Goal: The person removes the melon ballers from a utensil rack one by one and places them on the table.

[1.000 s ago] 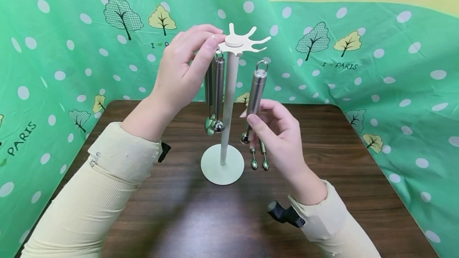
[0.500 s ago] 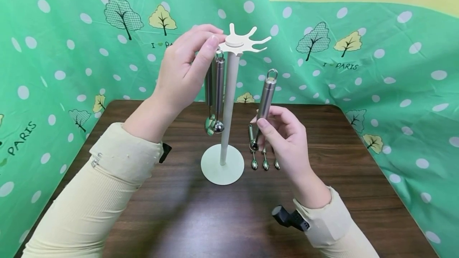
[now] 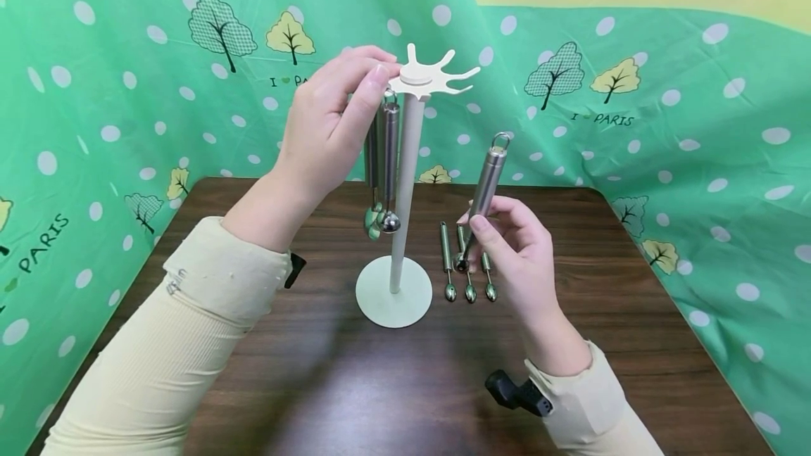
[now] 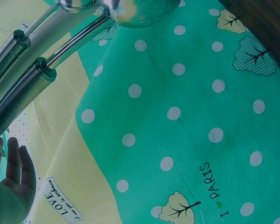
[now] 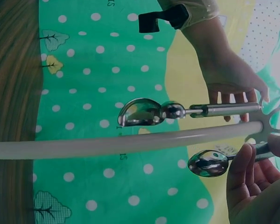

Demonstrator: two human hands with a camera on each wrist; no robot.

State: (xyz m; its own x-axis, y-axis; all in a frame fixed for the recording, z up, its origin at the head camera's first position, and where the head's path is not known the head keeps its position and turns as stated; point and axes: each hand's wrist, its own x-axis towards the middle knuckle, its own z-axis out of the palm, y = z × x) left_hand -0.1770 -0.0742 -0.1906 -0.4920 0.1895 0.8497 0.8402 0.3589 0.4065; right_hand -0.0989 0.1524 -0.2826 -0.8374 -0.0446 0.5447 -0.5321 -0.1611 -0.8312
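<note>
My right hand (image 3: 516, 252) pinches the steel handle of a melon baller (image 3: 489, 178) between thumb and fingers, its ring up and its small bowl low. In the right wrist view the bowl appears as a shiny oval. My left hand (image 3: 336, 118) holds the pronged top of a white utensil stand (image 3: 415, 76) at its left side, thumb in front and fingers mostly hidden. Below this hand, steel-handled scoops (image 3: 391, 153) hang from the prongs, bowls down, partly overlapping. In the left wrist view two of their handles (image 4: 23, 93) pass close to the camera.
Several small steel scoops (image 3: 450, 293) lie side by side on the dark wooden table (image 3: 355, 385), right of the stand's round base (image 3: 394, 308). My right hand partly covers them. Prongs on the stand's right side carry nothing. A green dotted cloth (image 3: 633, 90) surrounds the table.
My right hand has moved right and slightly down with the melon baller, away from the stand. More of the scoops lying behind it now show. My left hand stays on the stand's top.
</note>
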